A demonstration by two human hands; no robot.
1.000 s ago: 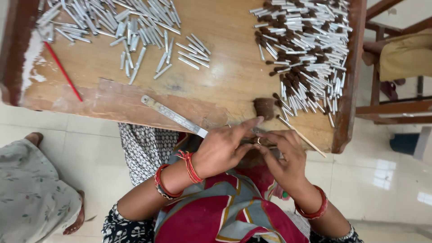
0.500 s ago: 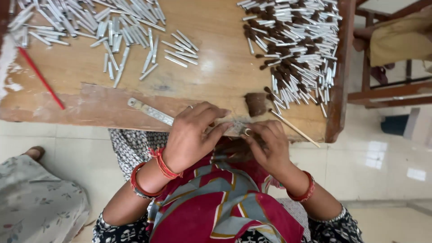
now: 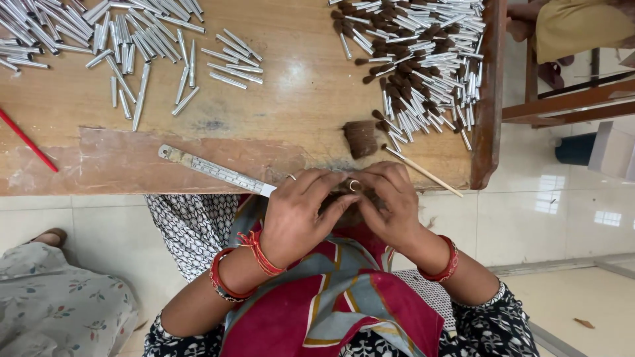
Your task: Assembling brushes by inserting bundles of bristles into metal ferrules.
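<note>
My left hand and my right hand meet at the near edge of the wooden table, fingertips pinched together. Between them shows a small brown tuft of bristles, mostly hidden by the fingers. My left hand covers the near end of a metal ruler that lies slanted on the table. A loose clump of brown bristles sits just beyond my right hand. A thin wooden stick lies beside it.
A heap of silver tubes tipped with brown bristles fills the far right of the table. Bare silver tubes lie scattered at the far left, and a red stick at the left edge. A wooden chair stands on the right.
My hands stay joined at the table edge, with only small shifts of the fingers. The view has drifted a little, so the table sits lower and further right in the frame.
</note>
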